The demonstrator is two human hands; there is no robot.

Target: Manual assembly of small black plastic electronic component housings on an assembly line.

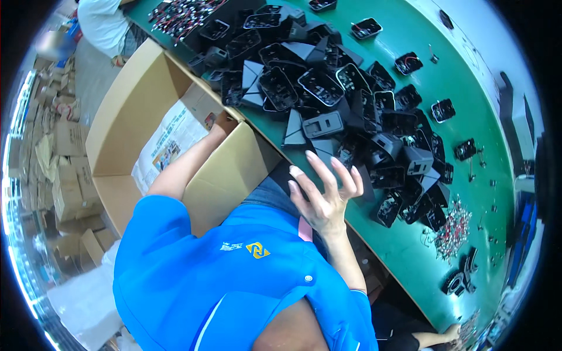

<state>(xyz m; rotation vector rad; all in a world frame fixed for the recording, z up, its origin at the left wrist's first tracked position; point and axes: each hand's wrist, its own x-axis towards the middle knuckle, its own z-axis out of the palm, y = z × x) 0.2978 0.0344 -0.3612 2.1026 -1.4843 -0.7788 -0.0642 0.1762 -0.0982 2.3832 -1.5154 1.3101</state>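
Note:
My left arm reaches down into an open cardboard box (126, 111) with a newspaper (170, 140) lying in it. My left hand (223, 124) is by the box's corner next to the table; its fingers are hidden. My right hand (325, 202) hovers at the table's near edge, fingers spread, holding nothing. Just beyond it rises a big heap of black plastic housings (323, 124), many like shallow rounded trays, tumbled over one another.
On the green table (404, 251) lie single housings (443, 110), a bundle of wired parts (451, 234) and a tray of similar parts (181, 17). A co-worker's hand (452, 333) shows lower right; another person (105, 26) is upper left. Cartons (67, 181) stack at left.

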